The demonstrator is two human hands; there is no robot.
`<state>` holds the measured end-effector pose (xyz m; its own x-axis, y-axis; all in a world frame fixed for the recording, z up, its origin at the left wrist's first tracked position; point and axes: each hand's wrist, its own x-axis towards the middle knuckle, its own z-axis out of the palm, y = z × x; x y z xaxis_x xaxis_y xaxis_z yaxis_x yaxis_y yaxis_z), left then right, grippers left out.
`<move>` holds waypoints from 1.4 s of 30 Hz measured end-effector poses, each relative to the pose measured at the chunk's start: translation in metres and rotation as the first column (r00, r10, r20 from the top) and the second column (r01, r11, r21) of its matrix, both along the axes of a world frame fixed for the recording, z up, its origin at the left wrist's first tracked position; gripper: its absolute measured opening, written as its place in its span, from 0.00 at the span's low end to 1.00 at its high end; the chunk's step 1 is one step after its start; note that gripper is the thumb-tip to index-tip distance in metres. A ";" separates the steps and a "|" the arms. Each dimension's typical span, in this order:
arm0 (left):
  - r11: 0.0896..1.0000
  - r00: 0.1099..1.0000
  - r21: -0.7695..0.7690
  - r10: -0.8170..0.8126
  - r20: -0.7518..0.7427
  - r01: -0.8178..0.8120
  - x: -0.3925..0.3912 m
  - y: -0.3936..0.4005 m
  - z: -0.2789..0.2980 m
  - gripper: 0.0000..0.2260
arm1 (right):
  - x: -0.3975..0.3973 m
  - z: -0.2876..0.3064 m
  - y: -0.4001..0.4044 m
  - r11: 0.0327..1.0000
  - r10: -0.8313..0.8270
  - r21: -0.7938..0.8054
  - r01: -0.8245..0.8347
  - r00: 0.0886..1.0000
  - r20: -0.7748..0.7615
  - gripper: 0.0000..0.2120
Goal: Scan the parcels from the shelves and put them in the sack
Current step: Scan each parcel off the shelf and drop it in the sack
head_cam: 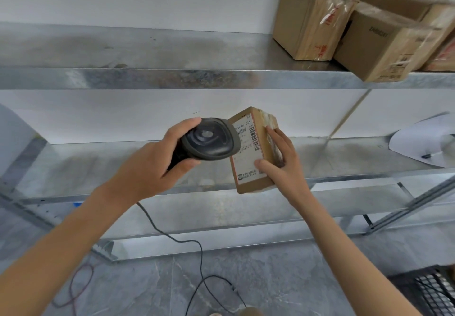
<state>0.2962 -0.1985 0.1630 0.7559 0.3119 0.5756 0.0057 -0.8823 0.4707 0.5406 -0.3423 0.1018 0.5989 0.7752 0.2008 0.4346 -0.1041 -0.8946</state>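
Fingers (275, 134) round parcel (248, 168), scanner (209, 139) beside.

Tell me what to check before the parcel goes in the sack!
1. Right hand grips the small parcel: ok.
2. Left hand holds the scanner: ok.
3. Scanner head is at the label, partly covering it: ok.
4. Scan has registered: cannot tell.
5. Sack within reach: cannot tell, none in view.
6. Scanner cable hangs free to the floor: ok.
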 end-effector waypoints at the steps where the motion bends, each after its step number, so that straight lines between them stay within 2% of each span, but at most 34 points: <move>1: 0.999 1.000 0.034 -0.010 0.008 0.010 0.002 0.000 -0.002 0.24 | 0.000 0.001 -0.001 1.000 -0.001 -0.001 0.001 1.000 -0.007 0.37; 4: 0.996 0.999 0.079 -0.051 0.015 0.049 0.008 0.000 -0.005 0.24 | 0.001 0.003 -0.002 1.000 -0.001 -0.002 0.001 1.000 -0.019 0.36; 9: 0.993 0.996 0.068 -0.093 0.007 0.093 0.013 0.000 -0.006 0.24 | 0.001 0.004 -0.005 1.000 0.001 0.006 0.000 0.999 -0.045 0.39; 15: 0.998 0.997 -0.007 -0.058 -0.049 0.057 0.019 -0.001 0.000 0.24 | 0.005 0.003 -0.009 1.000 0.003 0.010 -0.003 0.999 -0.051 0.38; 24: 0.995 0.991 -0.052 -0.091 -0.094 0.087 0.040 -0.008 -0.010 0.24 | 0.017 -0.006 -0.026 0.999 -0.034 0.031 0.038 0.992 -0.119 0.37; 29: 0.982 0.992 -0.172 -0.098 -0.085 0.082 0.069 -0.038 -0.025 0.23 | 0.029 -0.022 -0.063 0.989 -0.117 0.065 0.133 0.971 -0.208 0.36; 32: 0.941 0.985 -0.319 -0.149 -0.085 0.115 0.098 -0.063 -0.036 0.23 | 0.043 -0.032 -0.101 0.976 -0.196 0.050 0.213 0.952 -0.237 0.36; 37: 0.855 0.950 -0.456 -0.306 -0.057 0.248 0.173 -0.126 -0.055 0.23 | 0.072 -0.044 -0.195 0.909 -0.367 0.065 0.412 0.864 -0.344 0.38; 42: 0.776 0.882 -0.510 -0.466 -0.068 0.371 0.262 -0.215 -0.062 0.22 | 0.104 -0.056 -0.305 0.754 -0.556 0.060 0.654 0.684 -0.472 0.34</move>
<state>0.5582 -0.4139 0.1008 0.9496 0.1343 0.2833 -0.1856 -0.4876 0.8531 0.6446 -0.6472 0.0454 0.9816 0.1815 -0.0599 -0.0596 -0.0075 -0.9982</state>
